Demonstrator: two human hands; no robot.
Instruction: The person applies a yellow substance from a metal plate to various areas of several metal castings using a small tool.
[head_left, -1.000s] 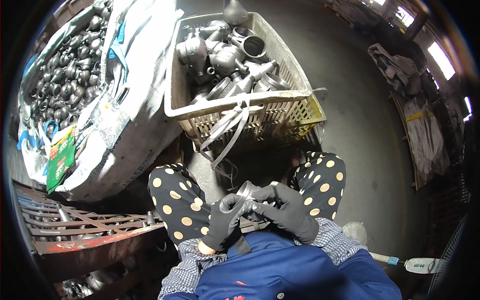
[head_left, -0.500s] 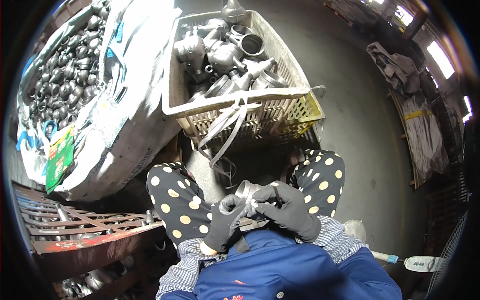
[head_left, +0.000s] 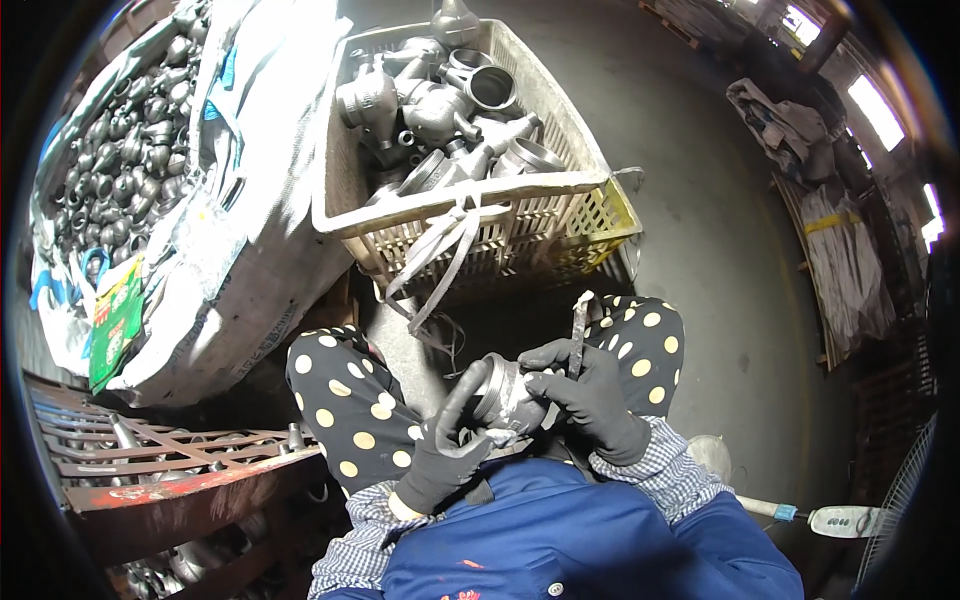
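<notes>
Head view: metal fitting (head_left: 512,400) in left hand (head_left: 445,465), apart from crate rim (head_left: 560,184).

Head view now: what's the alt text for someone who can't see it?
Dark-gloved left hand and right hand hold a gray metal fitting, and the right also grips a narrow bar. Beyond, a pale plastic crate of metal parts stands beside a white sack of more.

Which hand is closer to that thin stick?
Right. The right hand holds the stick; the left hand is farther left, cupped around one side of the metal fitting.
</notes>
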